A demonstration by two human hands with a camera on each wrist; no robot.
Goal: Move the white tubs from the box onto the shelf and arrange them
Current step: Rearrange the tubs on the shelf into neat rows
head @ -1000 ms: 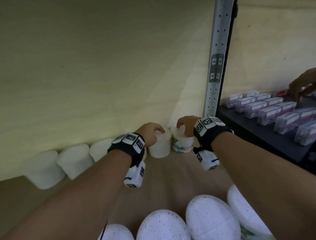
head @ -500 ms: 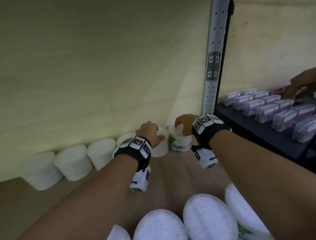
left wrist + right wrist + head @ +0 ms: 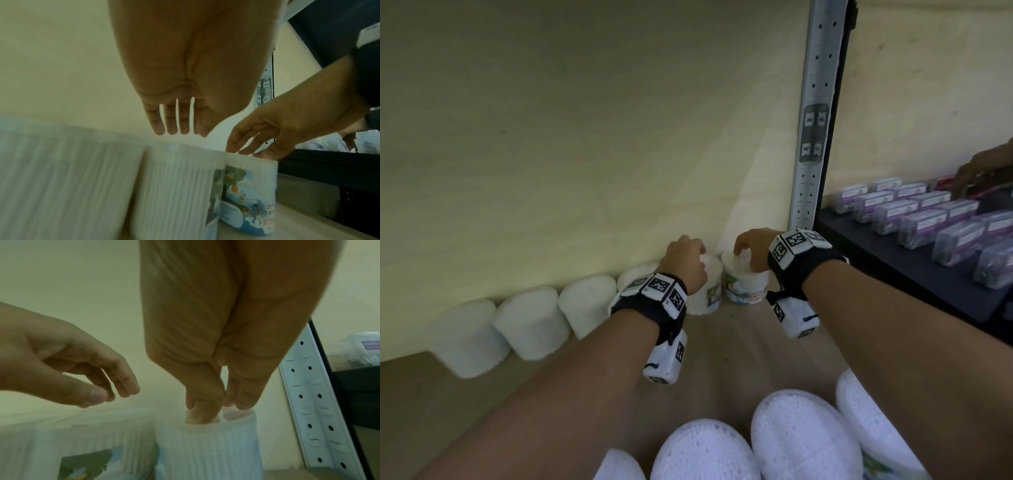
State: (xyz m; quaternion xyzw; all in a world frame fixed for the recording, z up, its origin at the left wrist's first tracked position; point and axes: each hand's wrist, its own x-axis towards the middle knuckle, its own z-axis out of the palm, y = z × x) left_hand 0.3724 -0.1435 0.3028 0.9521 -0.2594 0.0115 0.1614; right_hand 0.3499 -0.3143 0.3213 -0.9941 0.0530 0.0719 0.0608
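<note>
Several white tubs stand in a row along the back wall of the wooden shelf. My right hand rests its fingertips on the lid of the rightmost tub, which has a picture label. My left hand hovers just above the neighbouring tub. In the left wrist view its fingers are straight and clear of that tub. More tubs show their textured lids at the bottom of the head view.
A perforated metal upright stands just right of the rightmost tub. Beyond it, a dark shelf carries rows of purple-labelled packets, with another person's hand over them. The pale back wall rises behind the row.
My left hand has come off the tub it was holding and drawn back slightly. The right hand stays on the rightmost tub.
</note>
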